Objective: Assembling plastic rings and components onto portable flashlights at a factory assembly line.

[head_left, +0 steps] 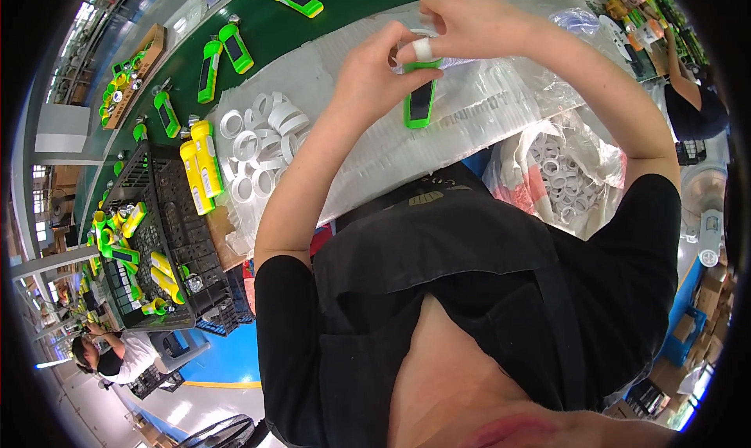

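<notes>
At the far middle of the table, my left hand [377, 77] is closed, thumb and fingers gripping the upper part of a green work light [420, 105] with a dark panel. The light points toward me, its top end hidden by my fingers. My right hand [469, 24] comes in from the other side, its fingers pinched around that same top end. A white band [422, 49] wraps one of its fingers. Behind the fingers shows part of a pale ring [422, 34]. A heap of white rings [270, 131] lies left of my left forearm.
Green lights [207, 71] lie on the green surface at the left and back. Yellow lights [205, 163] lie by a black crate [168, 206] holding more. An open bag [520, 166] of white rings sits right of my apron. Clear plastic [575, 22] lies at the right. Another person [696, 108] stands far right.
</notes>
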Motion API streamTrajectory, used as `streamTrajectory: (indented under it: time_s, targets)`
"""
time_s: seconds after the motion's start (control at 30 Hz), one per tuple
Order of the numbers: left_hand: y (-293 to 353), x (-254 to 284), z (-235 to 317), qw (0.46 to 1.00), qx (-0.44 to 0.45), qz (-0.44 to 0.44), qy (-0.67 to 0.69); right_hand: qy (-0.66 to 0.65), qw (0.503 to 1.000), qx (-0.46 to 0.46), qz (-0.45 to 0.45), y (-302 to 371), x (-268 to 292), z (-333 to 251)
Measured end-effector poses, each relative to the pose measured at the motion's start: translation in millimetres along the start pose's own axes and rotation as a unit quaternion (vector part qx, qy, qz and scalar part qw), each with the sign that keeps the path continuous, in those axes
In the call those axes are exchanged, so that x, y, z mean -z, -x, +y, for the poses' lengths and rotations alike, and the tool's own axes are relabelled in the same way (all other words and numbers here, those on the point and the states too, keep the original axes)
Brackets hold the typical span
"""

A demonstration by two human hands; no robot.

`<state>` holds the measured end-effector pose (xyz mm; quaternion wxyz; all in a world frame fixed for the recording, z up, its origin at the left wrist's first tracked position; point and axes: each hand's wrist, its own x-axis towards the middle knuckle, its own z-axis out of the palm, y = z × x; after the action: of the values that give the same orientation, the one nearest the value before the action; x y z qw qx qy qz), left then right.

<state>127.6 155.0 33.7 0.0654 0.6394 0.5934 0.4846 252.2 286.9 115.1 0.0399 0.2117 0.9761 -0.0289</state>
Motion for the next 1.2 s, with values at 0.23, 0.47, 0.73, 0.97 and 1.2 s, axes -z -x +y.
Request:
streamTrajectory:
  time_s: [0.23, 0.47, 0.73, 0.97, 1.2]
  targets:
    - [2, -4, 6, 1.0, 0.019, -0.013, 0.007, -0.047, 0.998, 0.037, -0.027, 7, 8, -11]
    - [3, -6, 4, 1.0, -0.001, -0.005, 0.003, -0.152, 0.975, 0.15, 0.065, 8, -17, 11]
    - [1, -8, 0, 0.998, -0.042, 0.011, 0.035, -0.202, 0.939, 0.236, 0.145, 17, -25, 20]
    - [29, 32, 17, 0.874, 0.124, -0.3, 0.362, -0.273, 0.857, 0.336, 0.28, 51, 6, 1]
    - [-63, 16, -77, 0.97, 0.148, -0.141, -0.134, -0.327, 0.891, 0.001, 0.314, -85, -89, 35]
